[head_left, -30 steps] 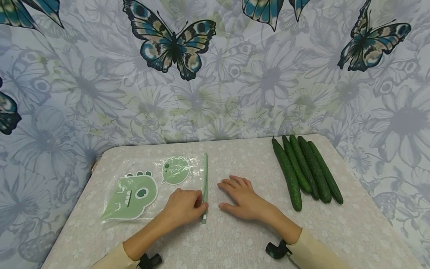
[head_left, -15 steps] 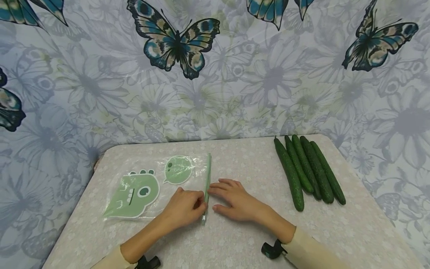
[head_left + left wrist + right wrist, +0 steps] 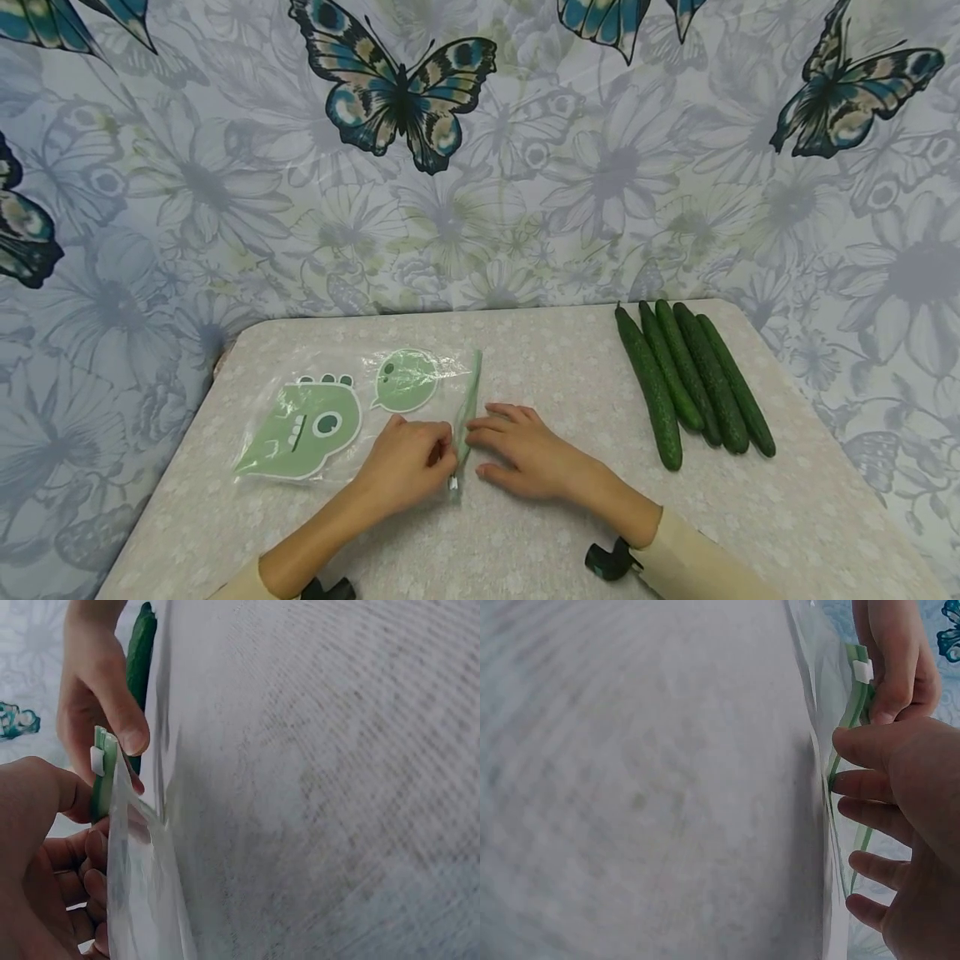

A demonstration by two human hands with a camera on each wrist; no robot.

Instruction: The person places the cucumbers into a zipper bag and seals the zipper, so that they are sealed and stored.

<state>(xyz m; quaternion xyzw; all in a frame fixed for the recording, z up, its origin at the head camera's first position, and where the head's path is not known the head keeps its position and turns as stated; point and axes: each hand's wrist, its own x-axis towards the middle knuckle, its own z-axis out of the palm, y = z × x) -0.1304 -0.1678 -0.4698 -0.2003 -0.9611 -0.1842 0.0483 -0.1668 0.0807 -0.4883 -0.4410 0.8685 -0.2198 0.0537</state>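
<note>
Left hand: I'm pinching a zip bag | right hand: extending fingers alongside | cucumbers: lying toward table's right edge

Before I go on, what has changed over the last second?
The right hand has moved left, its fingertips now at the green zip strip of the bag. That strip, straight a second ago, now bows near the hands. The left hand still pinches the strip; the cucumbers lie as they did.
</note>
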